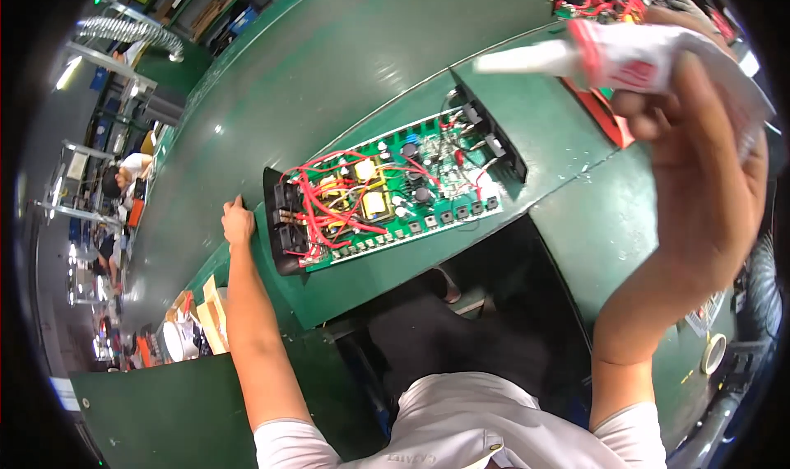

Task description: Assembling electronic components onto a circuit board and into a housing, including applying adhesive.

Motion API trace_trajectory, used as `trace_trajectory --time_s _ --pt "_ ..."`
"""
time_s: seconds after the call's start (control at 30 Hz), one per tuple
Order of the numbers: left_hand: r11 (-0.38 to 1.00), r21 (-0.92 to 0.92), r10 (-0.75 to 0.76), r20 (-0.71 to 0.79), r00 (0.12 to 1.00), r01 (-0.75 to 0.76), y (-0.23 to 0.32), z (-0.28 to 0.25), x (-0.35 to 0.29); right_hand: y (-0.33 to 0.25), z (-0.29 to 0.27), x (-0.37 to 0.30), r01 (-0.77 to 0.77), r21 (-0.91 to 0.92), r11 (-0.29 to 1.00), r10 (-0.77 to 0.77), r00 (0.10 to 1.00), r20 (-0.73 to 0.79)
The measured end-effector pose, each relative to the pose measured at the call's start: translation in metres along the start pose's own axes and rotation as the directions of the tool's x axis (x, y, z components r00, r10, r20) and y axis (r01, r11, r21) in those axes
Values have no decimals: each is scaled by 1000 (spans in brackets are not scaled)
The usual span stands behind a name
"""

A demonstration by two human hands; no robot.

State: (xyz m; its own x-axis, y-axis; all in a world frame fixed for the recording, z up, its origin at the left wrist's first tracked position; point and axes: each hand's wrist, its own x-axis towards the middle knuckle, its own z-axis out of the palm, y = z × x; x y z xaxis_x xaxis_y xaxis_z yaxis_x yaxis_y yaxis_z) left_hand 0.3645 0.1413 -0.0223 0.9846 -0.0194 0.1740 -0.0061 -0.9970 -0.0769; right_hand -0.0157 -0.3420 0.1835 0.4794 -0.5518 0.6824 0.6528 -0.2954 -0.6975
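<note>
My right hand (699, 140) is raised at the upper right, fingers wrapped round a white glue tube (638, 53) with a red band and a long pale nozzle. The nozzle points left, above the table. On the green table lies an electronic circuit board assembly (387, 193) with black end panels, red wires, yellow transformers and a row of black components along its near edge. My left hand (239, 222) rests on the table just left of the left end panel, apart from it. Its fingers are partly apart and hold nothing that I can see.
Another wired assembly (601, 0) lies at the far right, partly behind my right hand. A red-edged piece (605, 115) sits nearer. A tape roll (713, 354) lies at lower right. Cardboard and small containers (197, 325) stand left of my forearm. People (127, 177) work in the background.
</note>
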Motion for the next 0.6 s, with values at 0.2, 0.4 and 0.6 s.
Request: trace_trajectory --time_s 0.2,0.4,0.6 --pt "996 58 -74 134 988 66 42 5 -3 -1 -24 17 -215 100 971 209 976 67" --pt "993 98 56 119 991 -68 -90 -52 17 -24 -23 23 -155 368 917 116 985 127" --pt "631 -700 -98 -499 861 -334 81 -109 -5 17 5 9 -265 303 915 208 956 206"
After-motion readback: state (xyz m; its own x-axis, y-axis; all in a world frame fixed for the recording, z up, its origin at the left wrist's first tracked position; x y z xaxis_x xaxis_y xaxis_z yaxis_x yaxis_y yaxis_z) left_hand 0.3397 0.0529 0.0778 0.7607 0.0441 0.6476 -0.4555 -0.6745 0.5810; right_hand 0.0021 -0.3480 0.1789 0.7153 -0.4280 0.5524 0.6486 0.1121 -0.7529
